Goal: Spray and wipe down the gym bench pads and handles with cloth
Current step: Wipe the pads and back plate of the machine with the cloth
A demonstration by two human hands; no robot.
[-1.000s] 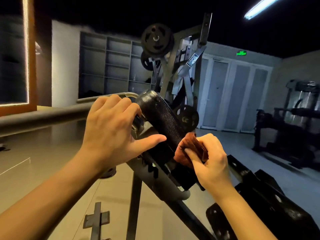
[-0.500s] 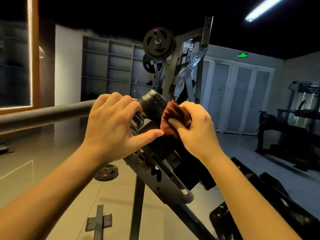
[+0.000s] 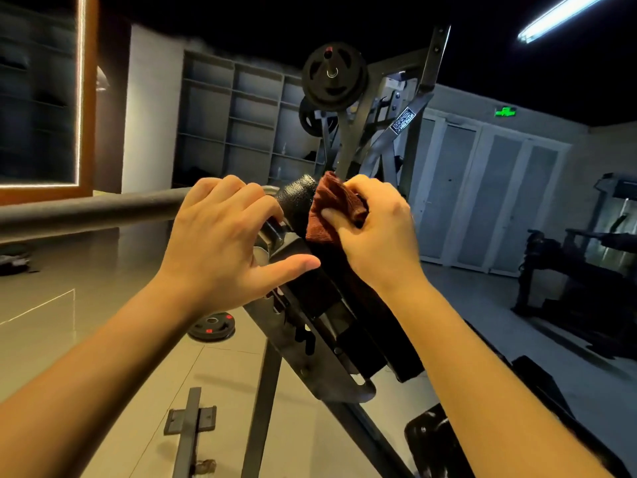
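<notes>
Cloth (image 3: 332, 201) pinched by right hand (image 3: 379, 246) fingers (image 3: 329, 215) on pad (image 3: 296, 198), left hand (image 3: 220, 250) fingers (image 3: 255, 201) gripping frame (image 3: 293, 327), label (image 3: 401, 120) illegible

The glossy tiled floor (image 3: 86, 322) below me is carrying a black weight plate (image 3: 212, 327) lying flat, with the bench foot bar (image 3: 189, 429) resting near it.

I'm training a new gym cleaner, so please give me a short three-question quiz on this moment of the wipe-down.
1. True or false: the right hand presses the cloth against the top of the black pad.
2. What does the left hand hold? A) a spray bottle B) the metal frame beside the pad C) a towel
3. Fill in: the cloth's colour is ____.
Key: 1 true; 2 B; 3 reddish-brown.
</notes>
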